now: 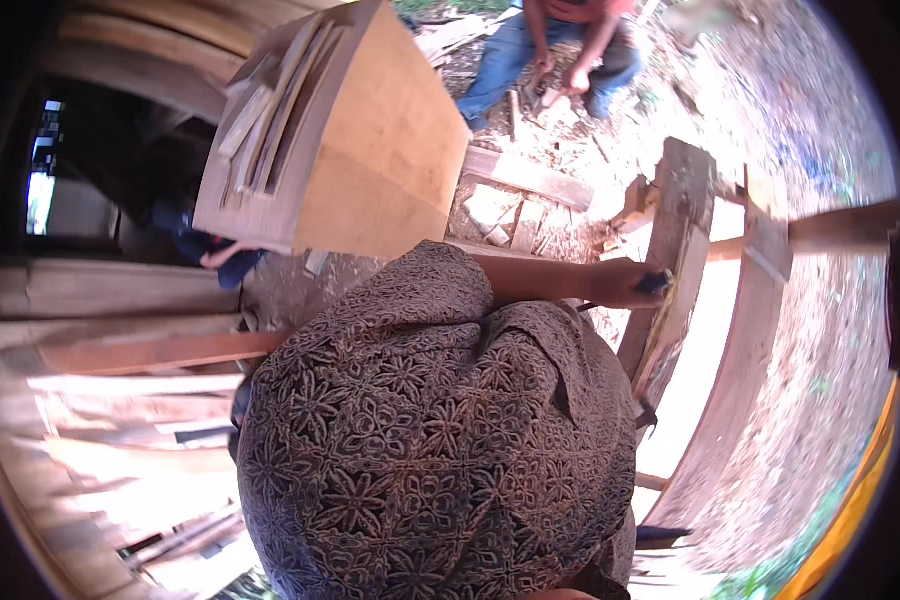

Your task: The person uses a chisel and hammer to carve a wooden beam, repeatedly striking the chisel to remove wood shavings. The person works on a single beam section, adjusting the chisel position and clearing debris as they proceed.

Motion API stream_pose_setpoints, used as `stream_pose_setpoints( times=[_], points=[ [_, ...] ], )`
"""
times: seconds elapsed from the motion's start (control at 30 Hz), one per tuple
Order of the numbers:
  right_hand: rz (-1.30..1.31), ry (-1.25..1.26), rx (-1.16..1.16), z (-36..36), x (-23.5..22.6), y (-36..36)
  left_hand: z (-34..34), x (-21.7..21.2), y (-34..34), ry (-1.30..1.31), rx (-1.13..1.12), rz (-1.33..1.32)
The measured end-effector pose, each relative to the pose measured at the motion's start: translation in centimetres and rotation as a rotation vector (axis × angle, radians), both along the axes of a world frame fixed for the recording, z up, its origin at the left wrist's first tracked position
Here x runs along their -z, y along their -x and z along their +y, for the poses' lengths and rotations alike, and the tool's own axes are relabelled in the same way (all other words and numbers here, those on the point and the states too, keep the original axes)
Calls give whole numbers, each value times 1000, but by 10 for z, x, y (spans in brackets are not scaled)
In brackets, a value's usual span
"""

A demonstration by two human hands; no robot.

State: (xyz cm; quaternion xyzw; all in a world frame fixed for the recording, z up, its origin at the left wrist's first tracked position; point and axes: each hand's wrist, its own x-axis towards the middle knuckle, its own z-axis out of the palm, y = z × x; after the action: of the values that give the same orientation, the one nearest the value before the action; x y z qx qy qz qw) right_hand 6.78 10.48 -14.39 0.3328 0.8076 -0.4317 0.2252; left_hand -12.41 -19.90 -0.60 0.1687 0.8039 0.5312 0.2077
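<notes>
My left arm comes out of a patterned brown sleeve and reaches across to the right. At its end my left hand is closed around a small dark object, whose kind I cannot make out. The hand is at the near-left side of a rough wooden beam; whether it touches the wood is unclear. A dark hooked piece shows beside the beam's nearer end, partly hidden by the shirt. My right hand does not show.
A large wooden box with loose strips on it stands at the far left. Beyond it, a person in jeans handles wood among shavings. Another person is at the left. A long plank runs along the right.
</notes>
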Motion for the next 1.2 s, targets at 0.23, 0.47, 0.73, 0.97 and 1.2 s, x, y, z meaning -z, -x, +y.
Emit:
stream_pose_setpoints(
  times=[0.23,0.47,0.73,0.97,1.2],
  points=[
    [-59,11,-183,47,9,42,-5,8,-1,164,-216,110],
    [-143,33,-208,65,5,52,-12,24,3,435,-273,49],
    [-209,77,-173,69,4,44,1,42,27,495,-110,-7],
    [-274,109,-141,82,5,33,35,34,24,569,100,-60],
    [-343,201,-58,82,-20,-6,17,5,3,383,-121,76]
  ],
)
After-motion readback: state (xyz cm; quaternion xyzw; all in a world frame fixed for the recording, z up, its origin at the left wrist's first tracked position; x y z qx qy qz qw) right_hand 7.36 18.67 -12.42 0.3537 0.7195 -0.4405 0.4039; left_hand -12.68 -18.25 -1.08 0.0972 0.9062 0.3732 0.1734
